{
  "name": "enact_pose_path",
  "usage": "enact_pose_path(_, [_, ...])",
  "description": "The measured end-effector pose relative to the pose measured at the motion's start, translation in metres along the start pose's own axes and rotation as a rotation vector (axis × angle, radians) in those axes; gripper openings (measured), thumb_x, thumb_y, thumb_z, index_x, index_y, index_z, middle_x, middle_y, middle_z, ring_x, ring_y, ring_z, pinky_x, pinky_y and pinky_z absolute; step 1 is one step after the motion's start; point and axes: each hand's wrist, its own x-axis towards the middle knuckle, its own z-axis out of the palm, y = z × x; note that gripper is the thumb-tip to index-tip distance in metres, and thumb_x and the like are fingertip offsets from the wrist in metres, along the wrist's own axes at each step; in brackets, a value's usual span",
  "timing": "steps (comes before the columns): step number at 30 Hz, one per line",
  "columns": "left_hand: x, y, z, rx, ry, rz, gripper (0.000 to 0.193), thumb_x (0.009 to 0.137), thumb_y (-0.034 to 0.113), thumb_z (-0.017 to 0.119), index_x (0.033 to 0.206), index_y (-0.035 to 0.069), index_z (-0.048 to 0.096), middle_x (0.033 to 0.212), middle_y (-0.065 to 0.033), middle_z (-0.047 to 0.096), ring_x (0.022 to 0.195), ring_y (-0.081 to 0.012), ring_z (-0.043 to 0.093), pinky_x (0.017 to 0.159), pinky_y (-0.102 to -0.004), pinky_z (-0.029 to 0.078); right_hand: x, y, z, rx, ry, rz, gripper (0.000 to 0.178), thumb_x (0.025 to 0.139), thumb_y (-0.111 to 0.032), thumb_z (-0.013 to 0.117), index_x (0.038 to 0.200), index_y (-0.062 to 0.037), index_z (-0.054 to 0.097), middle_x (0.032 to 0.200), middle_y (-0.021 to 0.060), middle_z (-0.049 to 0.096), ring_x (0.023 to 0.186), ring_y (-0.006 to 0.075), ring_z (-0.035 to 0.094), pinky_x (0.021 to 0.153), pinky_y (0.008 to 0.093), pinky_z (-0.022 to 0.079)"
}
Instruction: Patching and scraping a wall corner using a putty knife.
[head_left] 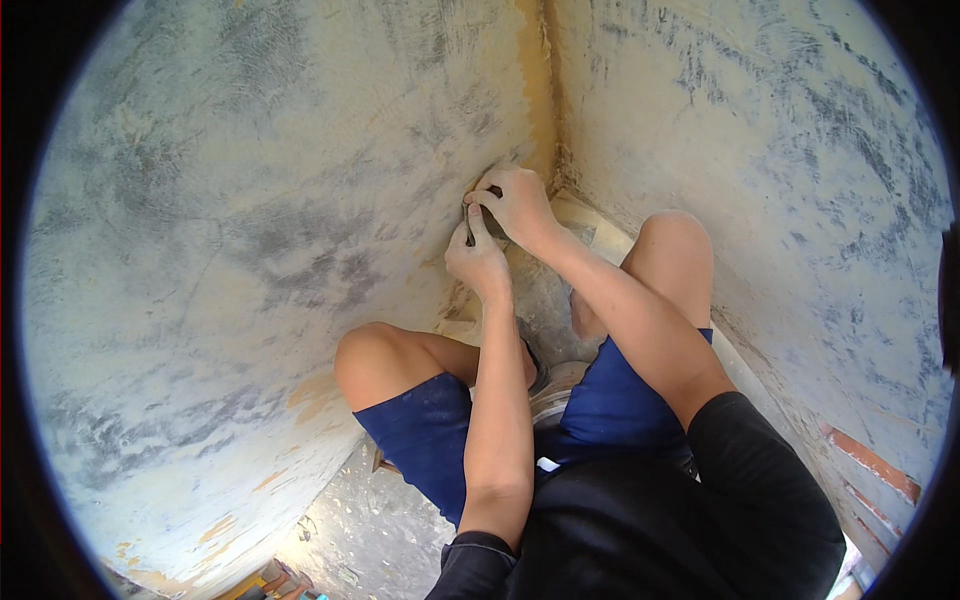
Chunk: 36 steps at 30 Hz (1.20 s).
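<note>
The person's left hand [480, 268] and right hand [522, 208], fingers curled, meet beside the mottled wall [240, 200]; whether either grips anything, one cannot tell

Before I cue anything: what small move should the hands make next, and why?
Perhaps ease the left hand slightly back from the left-hand wall: it nearly hides the spot where it meets the right hand, obscuring anything held.

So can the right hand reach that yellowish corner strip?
Probably yes: the right hand is near the yellowish corner strip, and nothing seems to stand between them.
</note>
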Motion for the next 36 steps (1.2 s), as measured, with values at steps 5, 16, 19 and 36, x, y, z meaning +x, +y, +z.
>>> enact_pose_path(5, [0.004,-0.009,0.013,-0.214,0.080,0.053,0.042,0.102,0.033,0.067,0.091,-0.007,0.074,0.064,-0.0089,0.064,0.059,-0.0154,0.050,0.060,-0.0347,0.043,0.004,-0.004,-0.004,-0.149,-0.073,-0.004,0.021,0.084,-0.022,0.074,0.086,-0.0017,0.079,0.081,0.0184,0.070,0.077,0.0357,0.066,0.072,0.0409,0.052])
enact_pose_path(16, [0.006,-0.007,0.025,-0.295,0.156,0.060,0.035,0.102,0.028,0.067,0.103,-0.006,0.077,0.081,-0.0160,0.075,0.067,-0.0197,0.060,0.067,-0.0350,0.048,0.017,0.004,-0.004,-0.255,-0.161,-0.062,0.020,0.086,-0.017,0.071,0.085,0.0015,0.076,0.083,0.0206,0.071,0.082,0.0391,0.068,0.077,0.0436,0.053])
enact_pose_path(19, [0.005,-0.004,0.025,-0.292,0.135,0.048,0.036,0.103,0.028,0.066,0.103,-0.007,0.077,0.074,-0.0115,0.071,0.064,-0.0156,0.053,0.063,-0.0332,0.044,0.014,0.004,-0.004,-0.338,-0.146,-0.095,0.020,0.088,-0.018,0.069,0.087,0.0005,0.076,0.086,0.0192,0.071,0.085,0.0384,0.068,0.079,0.0441,0.053])
enact_pose_path(36, [0.008,-0.006,0.026,-0.348,0.087,-0.038,0.034,0.103,0.024,0.064,0.105,-0.007,0.076,0.087,-0.0179,0.077,0.073,-0.0202,0.066,0.072,-0.0346,0.051,0.012,-0.002,-0.005,-0.390,-0.103,-0.257,0.015,0.087,-0.014,0.066,0.084,-0.0029,0.076,0.088,0.0147,0.071,0.088,0.0357,0.067,0.081,0.0430,0.054])
